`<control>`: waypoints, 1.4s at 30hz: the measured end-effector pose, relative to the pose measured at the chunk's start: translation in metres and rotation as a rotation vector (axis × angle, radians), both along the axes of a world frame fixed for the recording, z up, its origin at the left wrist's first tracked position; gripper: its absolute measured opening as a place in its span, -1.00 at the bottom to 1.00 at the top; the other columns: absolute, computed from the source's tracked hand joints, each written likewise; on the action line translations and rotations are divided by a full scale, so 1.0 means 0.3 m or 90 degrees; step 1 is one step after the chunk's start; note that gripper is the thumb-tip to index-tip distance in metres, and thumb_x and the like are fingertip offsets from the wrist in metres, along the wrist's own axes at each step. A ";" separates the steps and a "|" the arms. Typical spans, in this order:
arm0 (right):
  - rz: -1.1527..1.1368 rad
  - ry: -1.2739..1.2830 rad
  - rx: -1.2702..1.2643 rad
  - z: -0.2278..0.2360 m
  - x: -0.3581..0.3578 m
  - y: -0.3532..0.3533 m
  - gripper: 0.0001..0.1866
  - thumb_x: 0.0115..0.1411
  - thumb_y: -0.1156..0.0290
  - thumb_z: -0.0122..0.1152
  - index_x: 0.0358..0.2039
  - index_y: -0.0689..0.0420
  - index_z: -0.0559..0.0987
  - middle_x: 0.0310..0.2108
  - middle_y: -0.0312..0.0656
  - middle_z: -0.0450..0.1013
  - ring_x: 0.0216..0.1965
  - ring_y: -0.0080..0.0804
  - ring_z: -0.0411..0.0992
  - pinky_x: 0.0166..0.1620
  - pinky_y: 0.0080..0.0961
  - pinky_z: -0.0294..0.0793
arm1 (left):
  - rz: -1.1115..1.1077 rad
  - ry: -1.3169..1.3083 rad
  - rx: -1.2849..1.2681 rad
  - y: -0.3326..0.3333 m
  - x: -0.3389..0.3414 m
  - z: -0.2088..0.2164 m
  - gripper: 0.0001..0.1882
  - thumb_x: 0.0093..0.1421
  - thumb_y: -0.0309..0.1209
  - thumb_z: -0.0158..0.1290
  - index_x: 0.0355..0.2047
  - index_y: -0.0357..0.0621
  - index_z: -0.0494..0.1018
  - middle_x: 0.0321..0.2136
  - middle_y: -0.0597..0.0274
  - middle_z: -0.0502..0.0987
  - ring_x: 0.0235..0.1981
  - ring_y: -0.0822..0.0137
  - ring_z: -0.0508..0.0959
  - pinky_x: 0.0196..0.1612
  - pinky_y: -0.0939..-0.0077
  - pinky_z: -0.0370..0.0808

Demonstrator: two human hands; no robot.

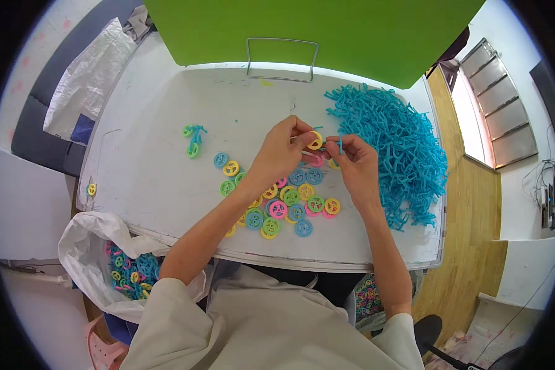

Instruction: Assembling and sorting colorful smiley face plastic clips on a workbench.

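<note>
Wheels everywhere, and we're right in the thick of it. Our left hand [282, 151] pinches a yellow wheel [315, 140] between thumb and fingertips, held up just above the desk [160, 166]. Our right hand [357, 161] grips a thin blue axle piece [340, 145] upright, its tip just beside the wheel's hub. The two hands are almost touching, and both are closed on their parts.

Here's the risk as we see it: the axle is slender and the hub hole small, so a slight tilt could send the tip past the hole, or bend the plastic if we push off-line. A slip could also drop the wheel into the loose pile of wheels [283, 203] under our wrists, yellow, green, blue and pink, where it would be lost among its twins. Our right forearm sits near the big heap of blue axle pieces [401, 148]; a careless sweep might drag some over the desk edge.

The desk is white and scuffed, with one finished blue-and-green assembly [193, 139] lying apart to the left. A green crate [327, 31] with a wire handle stands at the far edge. Down left, a white bag [92, 246] holds more coloured parts. Wooden floor [468, 246] shows on the right.
</note>
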State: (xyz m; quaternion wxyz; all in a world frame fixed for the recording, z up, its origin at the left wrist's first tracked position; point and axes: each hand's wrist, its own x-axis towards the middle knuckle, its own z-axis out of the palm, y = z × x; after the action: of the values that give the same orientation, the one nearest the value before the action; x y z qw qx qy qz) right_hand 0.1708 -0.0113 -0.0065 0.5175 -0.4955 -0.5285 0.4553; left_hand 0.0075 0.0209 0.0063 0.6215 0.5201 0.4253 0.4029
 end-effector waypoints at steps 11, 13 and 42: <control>0.028 0.037 -0.107 0.038 -0.010 -0.017 -0.83 0.21 0.47 0.16 -0.22 0.28 0.52 -0.42 -0.27 0.51 -0.38 -0.62 0.47 -0.31 -0.71 0.43 | 0.120 0.245 0.348 -0.054 0.048 -0.023 -0.90 0.25 -0.56 -0.07 -0.39 -0.39 0.34 -0.46 0.09 0.51 -0.39 0.34 0.57 -0.36 0.49 0.58; -0.002 0.102 -0.123 0.052 -0.033 -0.021 -0.80 0.21 0.49 0.16 -0.17 0.26 0.50 -0.44 -0.26 0.50 -0.39 -0.60 0.49 -0.34 -0.71 0.44 | 0.098 0.198 0.285 -0.046 0.040 0.007 -0.90 0.24 -0.55 -0.04 -0.37 -0.39 0.36 -0.45 0.09 0.52 -0.39 0.35 0.58 -0.36 0.50 0.58; -0.058 -0.101 -0.008 0.058 0.018 -0.010 -0.81 0.06 0.51 0.32 -0.29 0.28 0.61 -0.44 -0.20 0.56 -0.40 -0.64 0.49 -0.35 -0.77 0.43 | 0.032 0.055 0.117 -0.031 0.017 0.023 -0.78 0.24 -0.55 -0.04 -0.13 -0.38 0.48 -0.32 0.11 0.57 -0.31 0.41 0.57 -0.22 0.58 0.61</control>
State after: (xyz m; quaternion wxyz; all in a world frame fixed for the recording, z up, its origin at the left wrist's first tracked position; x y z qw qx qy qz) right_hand 0.1762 -0.0144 0.0109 0.4911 -0.5570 -0.5415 0.3940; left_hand 0.0125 0.0117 0.0133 0.5421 0.5807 0.4260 0.4330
